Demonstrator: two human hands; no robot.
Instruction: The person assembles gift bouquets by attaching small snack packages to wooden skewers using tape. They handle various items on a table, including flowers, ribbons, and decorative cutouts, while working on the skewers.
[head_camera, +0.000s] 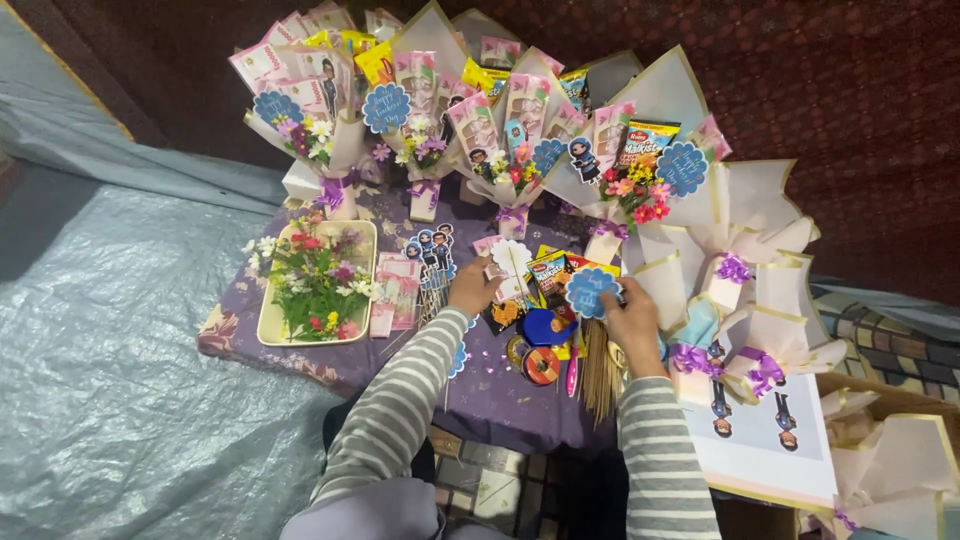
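**Hands at work among wrapped gift bouquets on a low table**

Head view. The right hand (632, 318) is closed on a blue scalloped paper tag (592, 291), thumb and fingers pinching its lower right edge; the tag stands just above and left of the knuckles, its face turned up to the camera. The left hand (472, 287) rests with fingers curled on a small white-and-pink wrapped bundle (510, 268) beside it; whether it grips the bundle or only steadies it cannot be told. Between the two hands lie snack packets (548, 275), and below them a roll of ribbon (541, 366) and a bundle of wooden skewers (600, 375). To the left sits a cream tray (268, 330) of small artificial flowers. Finished bouquets (480, 120) stand in a row along the far edge of the purple-clothed table (490, 400).

Judged from this arrangement, the step in hand is fitting a tag to a part-built bouquet. The next move would call for bringing tag and bundle together, as they are near but apart.
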